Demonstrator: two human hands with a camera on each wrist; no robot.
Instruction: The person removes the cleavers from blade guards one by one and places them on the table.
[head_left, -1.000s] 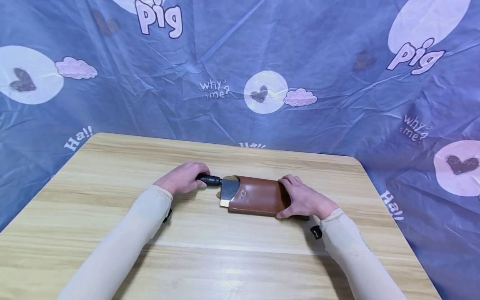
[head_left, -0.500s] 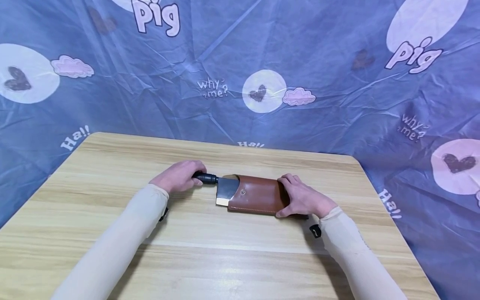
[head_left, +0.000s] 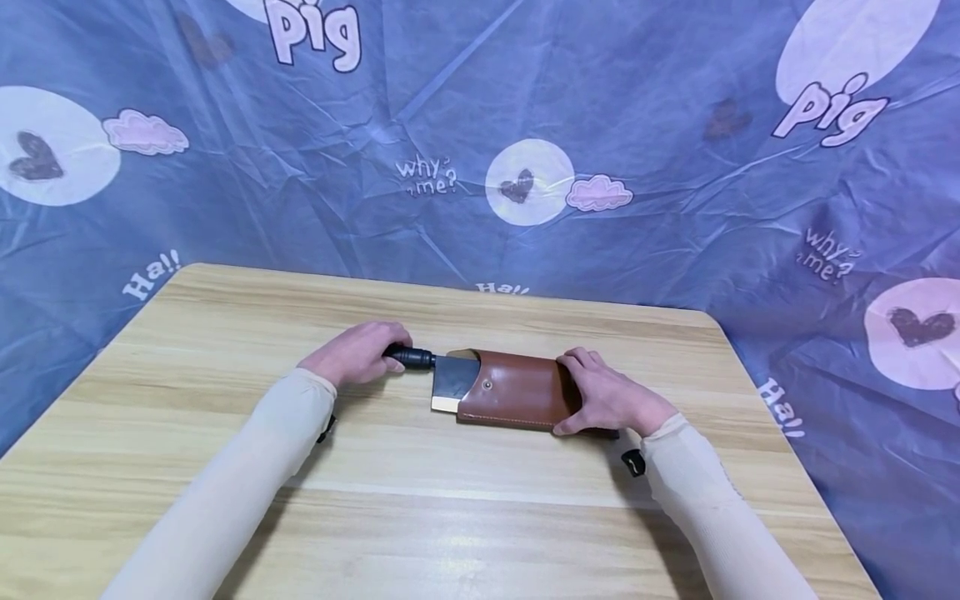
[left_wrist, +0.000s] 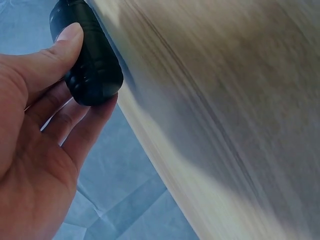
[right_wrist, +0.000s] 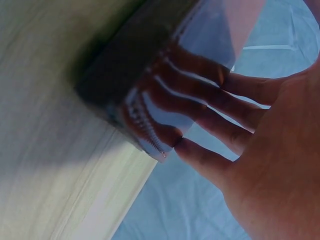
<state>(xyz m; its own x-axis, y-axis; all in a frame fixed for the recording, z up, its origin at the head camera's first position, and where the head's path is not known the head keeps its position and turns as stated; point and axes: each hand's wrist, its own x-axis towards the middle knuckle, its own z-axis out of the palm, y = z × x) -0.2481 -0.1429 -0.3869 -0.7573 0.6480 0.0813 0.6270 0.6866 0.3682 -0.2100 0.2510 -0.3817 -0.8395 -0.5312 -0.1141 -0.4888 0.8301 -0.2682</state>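
Observation:
A cleaver with a black handle (head_left: 412, 357) lies in the middle of the table, and my left hand (head_left: 360, 352) pinches that handle between thumb and fingers. Its dark blade (head_left: 452, 379) with a bright edge strip shows partly at the left mouth of a brown leather sheath (head_left: 521, 387); the sheath hides the rest. A metal snap sits near the mouth. Across the right end of the sheath, my right hand (head_left: 611, 398) presses with spread fingers, thumb at the near edge. In the right wrist view its fairly straight fingertips (right_wrist: 187, 148) touch the glossy leather (right_wrist: 170, 107).
The light wood table (head_left: 420, 517) ends in a rounded back edge, with a blue printed cloth (head_left: 450, 100) hanging behind and to the sides. Black wrist gear (head_left: 633, 462) shows by the right sleeve.
My left hand has shifted slightly left with the handle, and a little more blade shows outside the sheath. Over the last half second almost nothing moves. The right hand stays put.

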